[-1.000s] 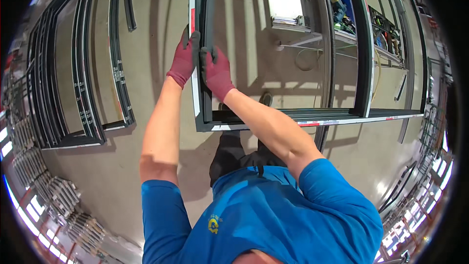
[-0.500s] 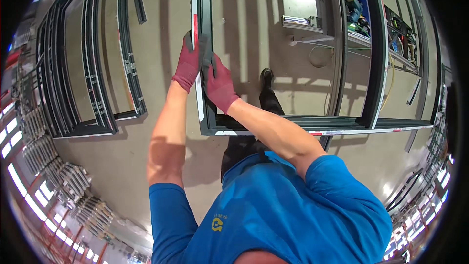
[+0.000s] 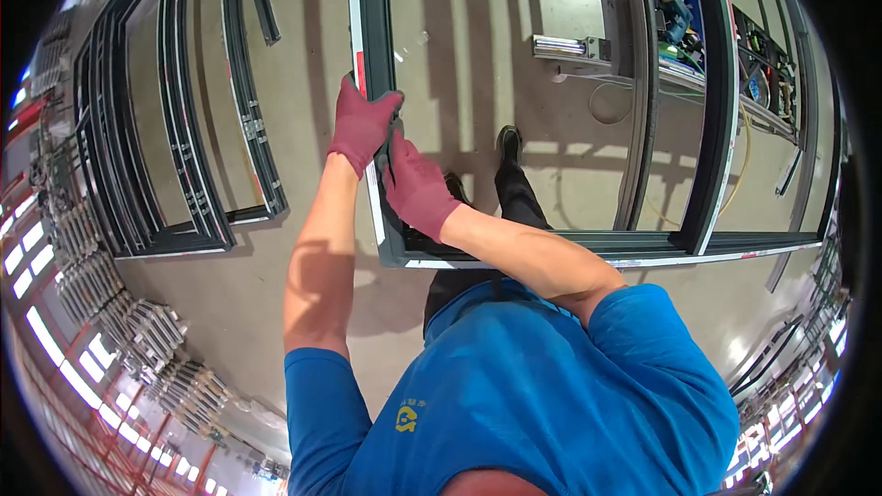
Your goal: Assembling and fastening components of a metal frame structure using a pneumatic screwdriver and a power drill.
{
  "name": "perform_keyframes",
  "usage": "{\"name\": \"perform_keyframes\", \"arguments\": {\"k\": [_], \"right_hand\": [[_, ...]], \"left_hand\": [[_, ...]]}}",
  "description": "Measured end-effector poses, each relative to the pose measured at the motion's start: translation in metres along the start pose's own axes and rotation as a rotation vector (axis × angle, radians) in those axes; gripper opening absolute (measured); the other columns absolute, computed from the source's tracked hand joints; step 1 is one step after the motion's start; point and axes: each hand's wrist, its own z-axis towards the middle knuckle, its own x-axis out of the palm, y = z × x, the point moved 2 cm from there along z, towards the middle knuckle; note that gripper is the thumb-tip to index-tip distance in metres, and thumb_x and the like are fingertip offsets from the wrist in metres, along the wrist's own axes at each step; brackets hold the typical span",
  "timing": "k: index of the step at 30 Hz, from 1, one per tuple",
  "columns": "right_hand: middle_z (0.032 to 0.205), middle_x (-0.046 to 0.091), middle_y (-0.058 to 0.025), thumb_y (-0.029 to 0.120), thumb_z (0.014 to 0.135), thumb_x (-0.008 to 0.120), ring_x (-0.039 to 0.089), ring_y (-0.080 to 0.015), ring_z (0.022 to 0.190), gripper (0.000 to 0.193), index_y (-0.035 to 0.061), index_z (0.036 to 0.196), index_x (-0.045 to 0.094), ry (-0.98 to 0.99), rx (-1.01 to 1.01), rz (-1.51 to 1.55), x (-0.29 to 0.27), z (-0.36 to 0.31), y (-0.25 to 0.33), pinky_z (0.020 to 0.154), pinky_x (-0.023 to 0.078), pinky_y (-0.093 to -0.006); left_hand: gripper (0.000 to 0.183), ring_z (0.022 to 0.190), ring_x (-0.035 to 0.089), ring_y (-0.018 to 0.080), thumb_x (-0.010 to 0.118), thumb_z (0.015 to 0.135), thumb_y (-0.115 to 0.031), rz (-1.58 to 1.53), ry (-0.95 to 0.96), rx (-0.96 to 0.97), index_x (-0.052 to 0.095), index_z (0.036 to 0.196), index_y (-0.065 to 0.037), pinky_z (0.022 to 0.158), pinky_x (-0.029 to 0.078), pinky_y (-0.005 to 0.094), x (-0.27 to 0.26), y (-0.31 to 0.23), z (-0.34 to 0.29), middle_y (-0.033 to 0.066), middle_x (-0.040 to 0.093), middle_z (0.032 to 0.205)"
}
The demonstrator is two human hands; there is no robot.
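Observation:
A large dark metal frame (image 3: 375, 9), with pale film strips and a red patch along its left bar, lies level in front of me. On that bar rests my left hand (image 3: 362, 121) in a maroon glove with a dark palm, closed over it with the thumb across the top. My right hand (image 3: 421, 188), gloved alike, is just nearer to me at the bar's inner side. Its fingers are drawn together, their tips close to the left hand; whatever they grip is hidden. The frame's near left corner (image 3: 393, 253) is by my right wrist.
Several dark frames (image 3: 197, 165) stand to the left, near a loose short profile (image 3: 264, 0). A crossbar (image 3: 712, 129) spans the frame on the right. Beyond are a blue bin (image 3: 675, 9) with a power tool, a tool tray (image 3: 763, 73) and a yellow hose (image 3: 742, 161).
Both hands and the frame sit slightly lower in the picture. My left thumb now reaches across the bar's top. A second shoe has come into view beside my right hand.

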Motion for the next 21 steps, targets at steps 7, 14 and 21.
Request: {"name": "perform_keyframes", "arguments": {"k": [7, 14, 21], "right_hand": [[0.123, 0.06, -0.0308, 0.016, 0.1, 0.054, 0.063, -0.0486, 0.103, 0.062, -0.0041, 0.153, 0.029, 0.221, -0.091, 0.021, -0.041, 0.001, 0.0, 0.086, 0.053, -0.0547], [0.142, 0.057, -0.0264, 0.03, 0.106, 0.057, 0.059, -0.0429, 0.128, 0.056, 0.0045, 0.154, 0.043, -0.326, -0.089, 0.181, -0.18, 0.117, -0.09, 0.107, 0.049, -0.0447], [0.157, 0.043, -0.0288, 0.049, 0.104, 0.054, 0.043, -0.0423, 0.146, 0.075, -0.0009, 0.157, 0.036, -0.598, -0.034, 0.087, -0.296, 0.321, -0.116, 0.119, 0.037, -0.0452]], "left_hand": [[0.066, 0.099, 0.068, 0.0251, 0.079, 0.086, -0.013, -0.07, 0.046, 0.112, 0.047, 0.141, 0.003, 0.088, 0.057, 0.039, -0.002, 0.001, 0.002, 0.0156, 0.067, 0.114], [0.074, 0.121, 0.062, 0.0287, 0.082, 0.084, -0.016, 0.001, 0.005, 0.115, 0.046, 0.145, 0.003, 0.106, 0.049, 0.0399, 0.0, 0.016, 0.003, 0.0196, 0.065, 0.13], [0.085, 0.125, 0.061, 0.0389, 0.082, 0.082, -0.021, -0.114, 0.031, 0.048, 0.036, 0.149, 0.005, 0.108, 0.048, 0.0444, 0.001, 0.036, 0.007, 0.0279, 0.061, 0.133]]}}
